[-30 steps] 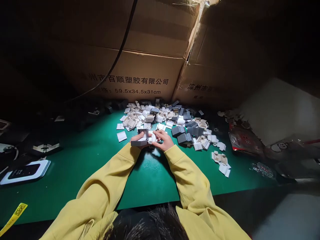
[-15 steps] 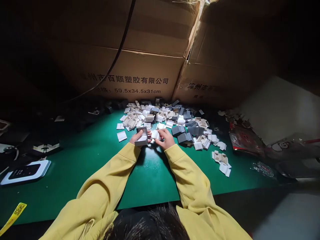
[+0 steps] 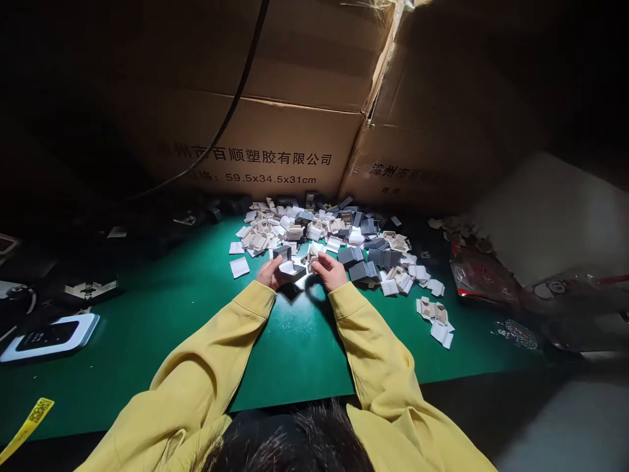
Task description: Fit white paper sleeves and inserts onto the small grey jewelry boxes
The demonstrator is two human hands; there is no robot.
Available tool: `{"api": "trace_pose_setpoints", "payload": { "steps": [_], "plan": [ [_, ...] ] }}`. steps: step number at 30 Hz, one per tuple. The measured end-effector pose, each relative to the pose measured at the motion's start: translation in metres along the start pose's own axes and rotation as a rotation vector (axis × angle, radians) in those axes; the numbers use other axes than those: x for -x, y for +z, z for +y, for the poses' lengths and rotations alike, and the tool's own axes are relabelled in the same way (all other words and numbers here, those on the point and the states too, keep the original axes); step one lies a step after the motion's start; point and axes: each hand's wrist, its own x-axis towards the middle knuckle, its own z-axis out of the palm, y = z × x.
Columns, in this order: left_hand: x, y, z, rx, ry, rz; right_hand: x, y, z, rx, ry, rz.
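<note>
My left hand (image 3: 270, 273) grips a small dark grey box (image 3: 293, 269) by its left side. The box is open and tilted, and its pale inside shows. Just to the right, my right hand (image 3: 331, 270) pinches a small white folded card piece (image 3: 313, 254) between thumb and fingers. Both hands are above the green table, at the near edge of a heap of white card pieces (image 3: 265, 229). Several closed dark grey boxes (image 3: 364, 271) lie to the right of my right hand.
Large cardboard cartons (image 3: 246, 144) stand behind the heap, with a black cable (image 3: 236, 98) hanging before them. A white-framed device (image 3: 52, 337) lies at left on the green table (image 3: 162, 347). A red plastic packet (image 3: 481, 272) and loose card pieces (image 3: 436, 321) are at right.
The grey box in my left hand has turned and tipped, so its open inside faces differently. My right hand has moved slightly right, and the white piece it holds has changed angle.
</note>
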Motion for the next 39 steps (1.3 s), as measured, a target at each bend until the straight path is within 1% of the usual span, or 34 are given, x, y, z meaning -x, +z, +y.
{"api": "trace_pose_setpoints", "payload": {
  "steps": [2,4,7,10,13,16,20,23,26,29,35,39],
  "plan": [
    [0.0,-0.001,-0.002,-0.037,-0.003,-0.035,0.0,-0.001,-0.001,-0.018,0.006,0.011],
    [-0.001,-0.003,-0.006,-0.107,0.037,-0.063,0.0,-0.001,-0.002,-0.033,-0.004,0.027],
    [-0.003,-0.005,-0.012,-0.194,0.106,-0.066,0.0,0.001,-0.002,-0.022,-0.03,0.034],
    [-0.006,-0.006,-0.015,-0.268,0.135,-0.061,0.002,0.006,0.0,0.0,-0.032,0.039],
    [-0.008,-0.005,-0.014,-0.355,0.196,-0.054,0.006,0.011,0.002,0.063,-0.03,-0.018],
    [-0.008,-0.002,-0.012,-0.406,0.253,-0.041,0.009,0.013,0.004,0.168,-0.067,-0.069],
    [-0.004,0.002,-0.008,-0.434,0.276,-0.027,0.011,0.01,0.0,0.331,-0.118,-0.053],
    [0.0,0.005,-0.004,-0.468,0.279,-0.023,0.012,0.005,-0.005,0.409,-0.125,-0.074],
    [0.002,0.005,-0.002,-0.516,0.294,-0.017,0.013,0.003,-0.011,0.425,-0.119,-0.126],
    [0.002,0.005,-0.003,-0.515,0.308,-0.007,0.013,0.001,-0.014,0.421,-0.115,-0.165],
    [0.002,0.005,-0.005,-0.459,0.332,-0.007,0.013,0.001,-0.013,0.443,-0.122,-0.186],
    [-0.001,0.001,-0.009,-0.474,0.349,-0.05,0.013,0.0,-0.016,0.525,-0.142,-0.191]
  ]
}}
